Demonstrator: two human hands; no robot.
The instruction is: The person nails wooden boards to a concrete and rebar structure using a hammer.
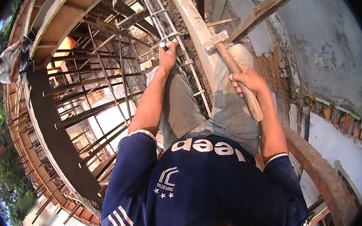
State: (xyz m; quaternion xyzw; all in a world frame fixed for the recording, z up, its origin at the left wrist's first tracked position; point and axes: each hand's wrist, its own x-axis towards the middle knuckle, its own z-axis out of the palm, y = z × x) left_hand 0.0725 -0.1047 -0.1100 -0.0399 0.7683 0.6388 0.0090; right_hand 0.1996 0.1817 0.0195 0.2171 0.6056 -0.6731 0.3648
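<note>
My right hand (249,80) is wrapped round the wooden handle of a hammer (233,62). The hammer's blocky, pale-crusted head (216,40) is raised over a timber board, near my right knee. Farther left, my left hand (168,57) is closed on a short dark rod with a shiny round end (163,45); most of it is hidden in the fist, so its kind is unclear. That fist is against a cage of steel reinforcing bars (166,17) tied with stirrups, which runs between my legs. Hammer head and rod are apart.
A long pale timber board (192,19) runs beside the bars. A wooden beam (266,8) juts up at right, before a grey plastered wall (325,36). Left lie open timber scaffolding (88,82) with drops below and a dark curved beam (55,124). Another person (11,63) is at far left.
</note>
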